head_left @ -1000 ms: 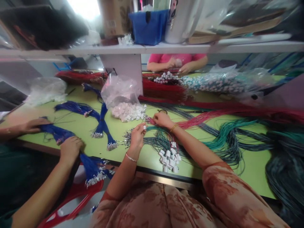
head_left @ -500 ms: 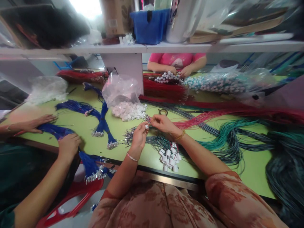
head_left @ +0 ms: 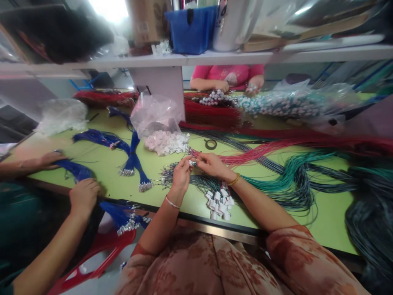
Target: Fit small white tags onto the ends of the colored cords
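Between my fingertips, over the middle of the table, a small white connector shows. My left hand pinches it. From the other side my right hand is closed in a pinch right beside the connector; a thin wire seems to be in its fingers, but the fingers mostly cover it. Red wires with metal ends lie just behind my hands. Dark grey and green wires spread below them. A bunch of finished-looking white connectors on wires rests near the front edge. Loose white connectors are heaped behind my left hand.
A clear plastic bag stands behind the heap. A roll of black tape lies further back. Blue wire bundles are at left, where a co-worker's hands handle more. Another person in pink works opposite, under the shelf.
My right hand has come down from the red wire ends to the connector in my left hand. The left co-worker's hands shifted left; the person opposite has opened one hand, showing small pieces.
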`<state>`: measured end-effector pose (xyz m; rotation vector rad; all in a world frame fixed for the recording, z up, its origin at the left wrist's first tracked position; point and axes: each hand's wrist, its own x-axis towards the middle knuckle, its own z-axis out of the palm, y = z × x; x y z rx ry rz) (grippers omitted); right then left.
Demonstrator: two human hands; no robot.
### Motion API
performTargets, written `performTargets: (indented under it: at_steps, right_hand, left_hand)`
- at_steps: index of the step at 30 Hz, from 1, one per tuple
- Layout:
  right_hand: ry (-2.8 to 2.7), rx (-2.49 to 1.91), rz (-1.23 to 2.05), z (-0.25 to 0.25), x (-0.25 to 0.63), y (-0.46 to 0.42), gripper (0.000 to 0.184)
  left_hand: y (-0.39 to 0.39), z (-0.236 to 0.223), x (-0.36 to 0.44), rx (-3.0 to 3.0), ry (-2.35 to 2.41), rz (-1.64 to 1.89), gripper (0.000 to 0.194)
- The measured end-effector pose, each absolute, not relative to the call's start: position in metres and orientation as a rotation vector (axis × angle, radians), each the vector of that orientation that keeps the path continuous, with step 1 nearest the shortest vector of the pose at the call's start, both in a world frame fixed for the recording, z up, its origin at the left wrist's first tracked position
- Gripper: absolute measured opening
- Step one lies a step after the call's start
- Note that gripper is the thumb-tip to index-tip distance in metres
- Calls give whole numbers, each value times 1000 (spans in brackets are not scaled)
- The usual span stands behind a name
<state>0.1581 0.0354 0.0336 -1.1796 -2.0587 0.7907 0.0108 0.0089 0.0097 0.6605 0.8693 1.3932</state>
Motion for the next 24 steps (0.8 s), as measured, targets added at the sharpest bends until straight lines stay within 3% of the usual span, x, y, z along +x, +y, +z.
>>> performTargets:
  at_steps: [16,20,24]
  right_hand:
    - [-2194,-1135,674,42,166,28,19]
    - [-2080,-1101,828,62,183,42,23]
    - [-2173,-1071,938,76,174,55,22]
  left_hand:
    - [3,2,19,775,1037,1410,28]
    - [-23,15,30,1366,1104,1548,27]
    - [-51,20,58,2140,618,1048,32]
